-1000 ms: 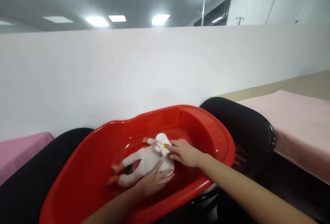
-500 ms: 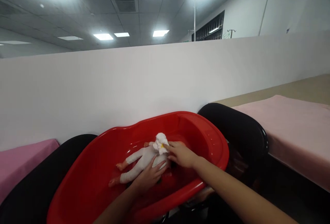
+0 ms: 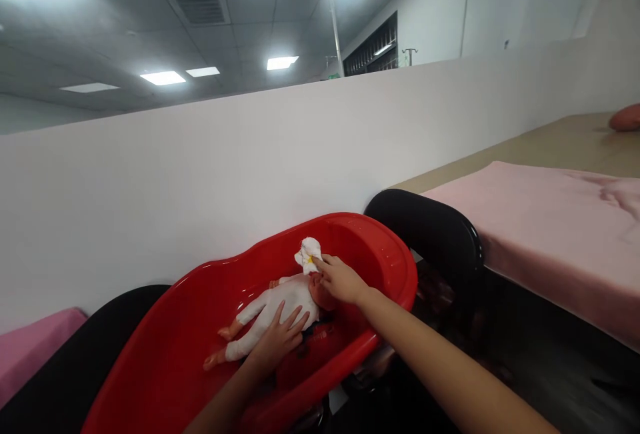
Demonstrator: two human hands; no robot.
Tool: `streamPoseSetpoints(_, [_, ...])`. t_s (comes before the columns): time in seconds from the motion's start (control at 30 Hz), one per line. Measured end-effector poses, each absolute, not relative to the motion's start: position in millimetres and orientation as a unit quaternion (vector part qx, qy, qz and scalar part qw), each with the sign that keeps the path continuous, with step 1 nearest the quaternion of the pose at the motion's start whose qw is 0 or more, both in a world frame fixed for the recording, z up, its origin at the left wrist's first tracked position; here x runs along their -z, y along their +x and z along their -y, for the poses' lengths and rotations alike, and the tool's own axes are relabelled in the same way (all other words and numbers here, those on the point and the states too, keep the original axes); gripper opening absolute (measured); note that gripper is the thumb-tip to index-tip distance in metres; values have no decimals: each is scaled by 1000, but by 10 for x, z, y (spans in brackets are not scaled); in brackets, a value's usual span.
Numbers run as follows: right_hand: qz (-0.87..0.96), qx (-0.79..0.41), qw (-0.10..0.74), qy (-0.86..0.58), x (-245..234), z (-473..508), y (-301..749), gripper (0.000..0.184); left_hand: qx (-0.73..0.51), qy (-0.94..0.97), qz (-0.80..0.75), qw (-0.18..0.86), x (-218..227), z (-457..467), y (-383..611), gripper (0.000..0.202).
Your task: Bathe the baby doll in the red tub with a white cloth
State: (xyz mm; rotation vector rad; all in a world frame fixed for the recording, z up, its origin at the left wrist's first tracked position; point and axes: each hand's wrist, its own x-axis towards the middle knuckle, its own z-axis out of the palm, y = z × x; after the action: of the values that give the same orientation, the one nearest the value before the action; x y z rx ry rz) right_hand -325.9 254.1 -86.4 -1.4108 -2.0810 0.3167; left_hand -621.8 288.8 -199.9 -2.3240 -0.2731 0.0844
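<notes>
Currently left hand [image 3: 284, 337] lies spread flat across baby doll [image 3: 295, 289]; right hand [image 3: 341, 279] pinches white cloth [image 3: 310, 248] near far edge of red tub [image 3: 387, 242]. Doll might slide if left palm lifts.

A left hand [image 3: 281, 339] spreads its fingers over a white-clad doll [image 3: 295, 293] lying in a red tub [image 3: 140, 367], while the right hand [image 3: 344, 282] holds a white cloth [image 3: 311, 247] near the doll's head [image 3: 321, 293]. A white partition [image 3: 250, 161] stands behind.
</notes>
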Motion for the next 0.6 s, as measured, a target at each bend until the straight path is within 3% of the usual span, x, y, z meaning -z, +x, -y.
streamPoseSetpoints(0.2, [782,-131,276,-544,861,-2575,-3273,66,-61,-921,99,371,2051,-2970,-6212,50])
streamPoseSetpoints(0.6, [792,-131,238,-546,1037,-2722,-3268,60,-24,-939,147,311,2212,-3063,-6312,46])
